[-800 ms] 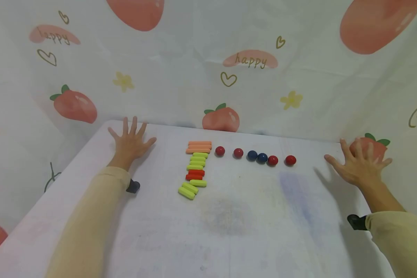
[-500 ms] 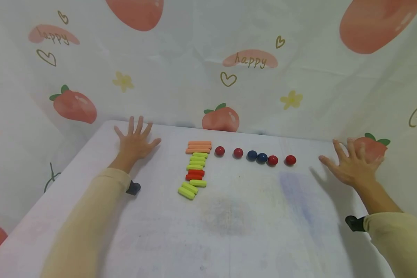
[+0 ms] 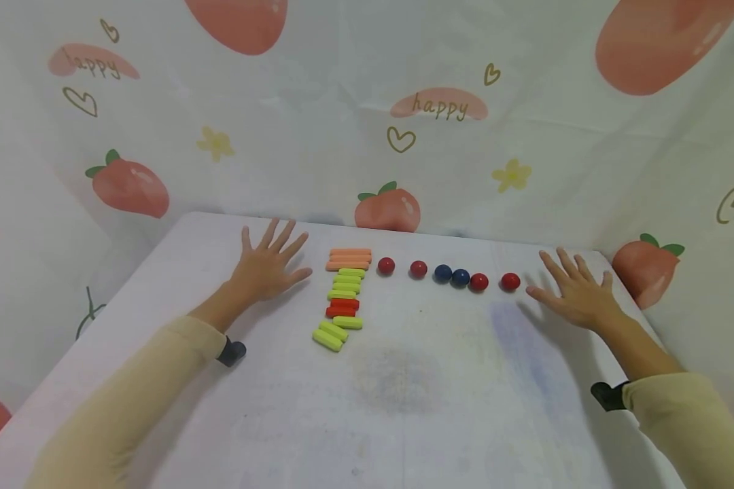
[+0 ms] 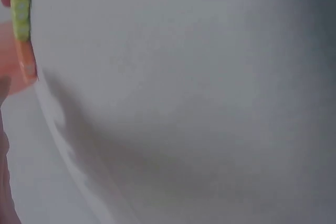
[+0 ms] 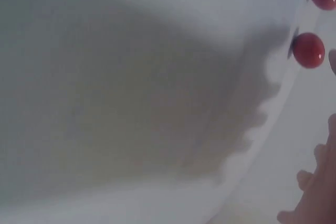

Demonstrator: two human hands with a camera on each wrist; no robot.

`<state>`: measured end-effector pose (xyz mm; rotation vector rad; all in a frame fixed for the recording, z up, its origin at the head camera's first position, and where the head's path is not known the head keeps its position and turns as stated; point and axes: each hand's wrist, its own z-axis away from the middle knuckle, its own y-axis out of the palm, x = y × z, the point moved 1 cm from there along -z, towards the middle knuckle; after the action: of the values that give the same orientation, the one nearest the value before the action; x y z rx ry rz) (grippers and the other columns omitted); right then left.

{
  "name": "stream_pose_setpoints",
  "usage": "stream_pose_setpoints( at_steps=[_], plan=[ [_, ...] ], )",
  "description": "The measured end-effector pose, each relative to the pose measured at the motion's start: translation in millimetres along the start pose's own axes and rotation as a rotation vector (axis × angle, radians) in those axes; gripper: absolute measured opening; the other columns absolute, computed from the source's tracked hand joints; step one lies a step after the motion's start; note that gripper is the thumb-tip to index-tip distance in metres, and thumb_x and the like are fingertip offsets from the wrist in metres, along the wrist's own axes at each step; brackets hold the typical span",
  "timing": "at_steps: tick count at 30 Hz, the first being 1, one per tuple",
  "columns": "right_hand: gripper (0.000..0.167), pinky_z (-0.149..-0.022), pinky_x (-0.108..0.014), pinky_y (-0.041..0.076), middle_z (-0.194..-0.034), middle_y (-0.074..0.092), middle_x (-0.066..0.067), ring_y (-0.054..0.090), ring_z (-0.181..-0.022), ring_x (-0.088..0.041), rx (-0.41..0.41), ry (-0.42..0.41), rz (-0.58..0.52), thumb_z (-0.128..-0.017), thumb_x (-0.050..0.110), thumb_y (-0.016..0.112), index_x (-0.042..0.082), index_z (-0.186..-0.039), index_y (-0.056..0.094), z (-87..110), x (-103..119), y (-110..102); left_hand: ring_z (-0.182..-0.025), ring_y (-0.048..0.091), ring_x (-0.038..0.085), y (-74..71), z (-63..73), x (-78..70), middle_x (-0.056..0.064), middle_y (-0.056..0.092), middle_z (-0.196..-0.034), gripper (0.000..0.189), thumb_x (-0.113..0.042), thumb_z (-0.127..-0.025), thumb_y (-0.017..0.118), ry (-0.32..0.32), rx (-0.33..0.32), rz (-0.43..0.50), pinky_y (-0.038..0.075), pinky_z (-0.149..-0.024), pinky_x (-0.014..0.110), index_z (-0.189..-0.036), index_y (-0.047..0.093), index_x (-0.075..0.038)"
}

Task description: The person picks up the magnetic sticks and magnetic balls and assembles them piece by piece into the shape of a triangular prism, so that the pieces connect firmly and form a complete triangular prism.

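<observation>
My left hand (image 3: pixel 269 268) is spread, fingers straight and holding nothing, a little left of a column of short sticks. That column runs from three orange sticks (image 3: pixel 349 255) at the far end through yellow-green sticks (image 3: pixel 347 279) and two red sticks (image 3: pixel 342 308) to more yellow-green ones nearer me. To its right, a row of small balls has several red balls (image 3: pixel 418 269) and two dark blue balls (image 3: pixel 443 274). My right hand (image 3: pixel 578 292), also spread and bare, is just right of the last red ball (image 5: pixel 308 50). Only an edge of each hand shows in its wrist view.
The white table (image 3: pixel 404 428) has faint grey and blue stains. Behind its far edge hangs a white curtain (image 3: pixel 318 122) printed with peaches, hearts and flowers. A thin dark cord (image 3: pixel 90 314) shows beyond the left edge.
Both hands have moved inward: the left to the right, towards the sticks, and the right to the left, towards the end ball. Sticks and balls have stayed in place.
</observation>
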<state>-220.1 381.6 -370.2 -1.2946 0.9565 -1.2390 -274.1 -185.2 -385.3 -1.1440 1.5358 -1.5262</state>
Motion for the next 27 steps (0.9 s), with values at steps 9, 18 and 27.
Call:
stream_pose_setpoints(
  at_steps=[9,18,27],
  plan=[
    [0.094,-0.104,-0.078,0.017,-0.16,0.017,-0.029,0.019,-0.141,-0.056,0.041,-0.087,-0.265,-0.092,0.05,0.064,0.01,-0.16,0.011,-4.7,24.2,5.7,-0.151,0.007,0.038,-4.8,19.7,-23.9,0.009,0.01,-0.167,0.076,-0.057,-0.096,0.052,0.258,0.038,0.057,0.015,-0.112,0.071,-0.159,0.025,-0.023],
    [0.074,-0.104,-0.074,0.027,-0.153,0.032,-0.031,0.025,-0.14,-0.053,0.056,-0.165,-0.468,-0.094,0.025,0.068,-0.004,-0.151,0.031,-9.6,32.4,9.7,-0.141,0.037,0.034,-17.0,44.1,-41.2,0.011,0.039,-0.156,0.066,-0.053,-0.092,0.064,0.34,0.118,0.447,0.041,-0.104,0.061,-0.149,0.048,-0.024],
    [0.054,-0.102,-0.072,0.033,-0.143,0.043,-0.031,0.037,-0.133,-0.05,0.012,-0.197,-0.558,-0.096,0.005,0.062,-0.008,-0.143,0.04,-16.3,33.2,16.8,-0.132,0.045,0.032,-17.1,56.6,-46.0,0.009,0.055,-0.139,0.026,-0.031,-0.078,0.086,0.405,0.124,0.686,0.044,-0.102,0.058,-0.103,0.079,-0.026]
  ],
)
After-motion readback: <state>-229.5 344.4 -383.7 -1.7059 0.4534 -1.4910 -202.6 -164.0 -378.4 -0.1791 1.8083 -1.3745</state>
